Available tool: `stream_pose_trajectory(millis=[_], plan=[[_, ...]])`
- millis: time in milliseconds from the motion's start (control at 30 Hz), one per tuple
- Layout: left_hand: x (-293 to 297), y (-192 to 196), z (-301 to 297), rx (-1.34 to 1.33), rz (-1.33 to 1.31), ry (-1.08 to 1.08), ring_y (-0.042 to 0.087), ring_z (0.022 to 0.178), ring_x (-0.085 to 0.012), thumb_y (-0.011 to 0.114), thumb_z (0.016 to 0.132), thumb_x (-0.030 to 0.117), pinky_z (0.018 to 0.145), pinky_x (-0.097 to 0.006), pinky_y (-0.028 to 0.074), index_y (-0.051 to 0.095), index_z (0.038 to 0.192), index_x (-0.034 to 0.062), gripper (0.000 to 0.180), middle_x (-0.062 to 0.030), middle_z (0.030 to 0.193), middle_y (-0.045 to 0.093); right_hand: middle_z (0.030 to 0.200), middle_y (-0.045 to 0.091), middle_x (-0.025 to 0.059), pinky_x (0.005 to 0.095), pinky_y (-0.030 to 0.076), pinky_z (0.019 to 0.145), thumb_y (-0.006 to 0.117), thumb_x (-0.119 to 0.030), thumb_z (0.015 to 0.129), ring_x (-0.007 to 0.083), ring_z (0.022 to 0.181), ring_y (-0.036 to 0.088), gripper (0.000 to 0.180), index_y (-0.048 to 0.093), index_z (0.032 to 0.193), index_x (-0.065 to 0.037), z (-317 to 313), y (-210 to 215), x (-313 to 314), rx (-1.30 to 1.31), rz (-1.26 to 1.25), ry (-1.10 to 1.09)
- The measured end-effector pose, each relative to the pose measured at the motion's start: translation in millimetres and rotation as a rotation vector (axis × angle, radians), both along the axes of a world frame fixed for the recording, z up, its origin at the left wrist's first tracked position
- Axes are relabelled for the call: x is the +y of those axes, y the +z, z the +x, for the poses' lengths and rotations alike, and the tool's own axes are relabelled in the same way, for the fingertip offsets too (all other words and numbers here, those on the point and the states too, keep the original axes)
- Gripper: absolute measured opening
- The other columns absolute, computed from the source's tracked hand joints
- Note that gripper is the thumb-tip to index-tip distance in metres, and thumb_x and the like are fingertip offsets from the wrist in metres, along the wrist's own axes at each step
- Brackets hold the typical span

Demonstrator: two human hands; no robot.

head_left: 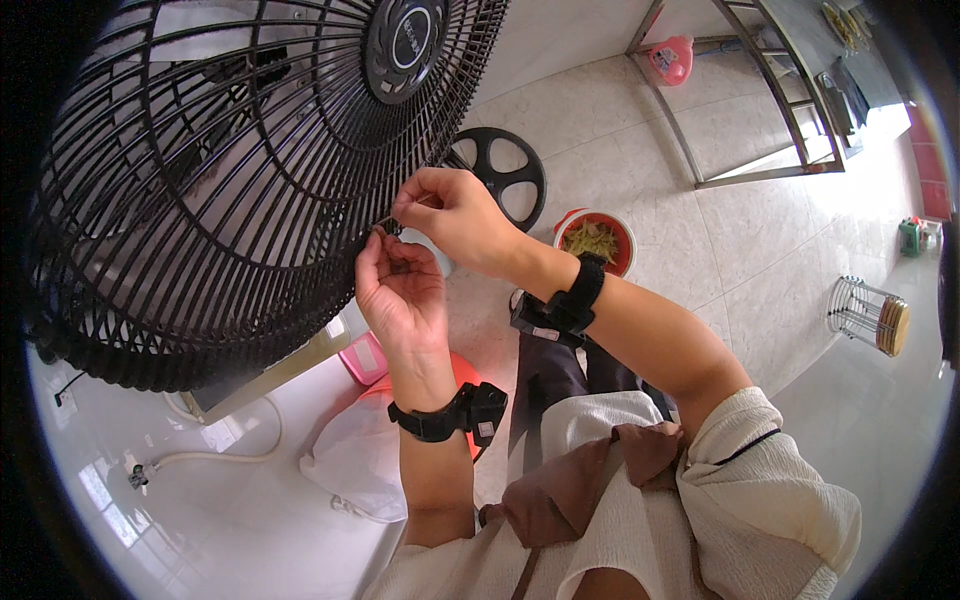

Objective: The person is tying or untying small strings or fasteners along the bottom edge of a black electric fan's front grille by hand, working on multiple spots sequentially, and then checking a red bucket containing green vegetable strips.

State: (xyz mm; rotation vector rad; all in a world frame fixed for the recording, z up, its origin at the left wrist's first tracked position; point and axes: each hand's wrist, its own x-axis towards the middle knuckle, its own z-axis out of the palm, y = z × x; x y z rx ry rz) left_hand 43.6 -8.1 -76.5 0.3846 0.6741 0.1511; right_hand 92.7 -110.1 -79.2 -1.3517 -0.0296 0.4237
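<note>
A large black fan grille (288, 190) with a round hub cap (408, 42) fills the upper left. My right hand (458, 218) is at its lower right rim, thumb and forefinger pinched together. Something thin seems to stick out of that pinch, too small to name. Just below it, my left hand (405, 300) is turned palm up with curled fingers, its thumb and fingertips close together against the rim. What those fingers hold, if anything, I cannot make out. Each wrist wears a black strap with a small box.
The fan's round spoked base (508, 172) is on the tiled floor beyond my hands. A red-rimmed bucket (625, 240) holds greenish scraps. A metal-framed table (790, 95), a pink jug (672, 60) and a wire rack (862, 312) are to the right. A white bag (350, 455) is at lower left.
</note>
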Motion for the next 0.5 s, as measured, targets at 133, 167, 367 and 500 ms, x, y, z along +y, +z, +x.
stream_pose_trajectory(millis=[133, 167, 367, 500], plan=[[-0.8, -1.4, -0.1, -0.006, -0.017, 0.006, 0.058, 0.063, -0.0123, 0.058, 0.079, 0.006, 0.06, -0.024, 0.051, 0.057, 0.077, 0.0037, 0.003, -0.0052, 0.071, 0.06, 0.066, 0.055, 0.0001, 0.0209, 0.04, 0.057, 0.058, -0.009, 0.076, 0.0053, 0.062, 0.047, 0.011, 0.058, 0.079, 0.001, 3.2, -6.7, 4.2, -0.028, 0.014, -0.035], [-0.3, -1.4, -0.6, -0.004, -0.028, 0.01, 0.058, 0.064, -0.0123, 0.058, 0.078, 0.006, 0.06, -0.024, 0.051, 0.057, 0.078, 0.0032, 0.003, -0.0055, 0.072, 0.06, 0.067, 0.055, 0.0004, 0.0212, 0.04, 0.057, 0.059, -0.009, 0.077, 0.0054, 0.062, 0.047, 0.01, 0.058, 0.079, 0.001, 3.8, -7.5, 6.6, -0.009, 0.025, -0.011], [2.5, -3.7, -1.5, -0.044, -0.004, -0.017, 0.057, 0.07, -0.0119, 0.059, 0.078, 0.006, 0.063, -0.023, 0.051, 0.056, 0.082, 0.0014, 0.007, -0.0059, 0.078, 0.06, 0.071, 0.057, 0.0003, 0.0219, 0.041, 0.061, 0.059, -0.007, 0.077, 0.0059, 0.066, 0.048, 0.008, 0.059, 0.079, 0.0, 9.2, -10.4, 9.3, 0.098, 0.134, 0.091], [1.7, 0.3, -1.2, -0.02, -0.003, -0.003, 0.057, 0.07, -0.0123, 0.059, 0.078, 0.005, 0.063, -0.023, 0.051, 0.056, 0.082, 0.0014, 0.007, -0.0056, 0.078, 0.06, 0.074, 0.056, -0.0012, 0.02, 0.038, 0.062, 0.058, -0.006, 0.076, 0.006, 0.067, 0.047, 0.005, 0.06, 0.078, -0.002, 8.2, -10.6, 6.3, 0.197, 0.213, 0.108]])
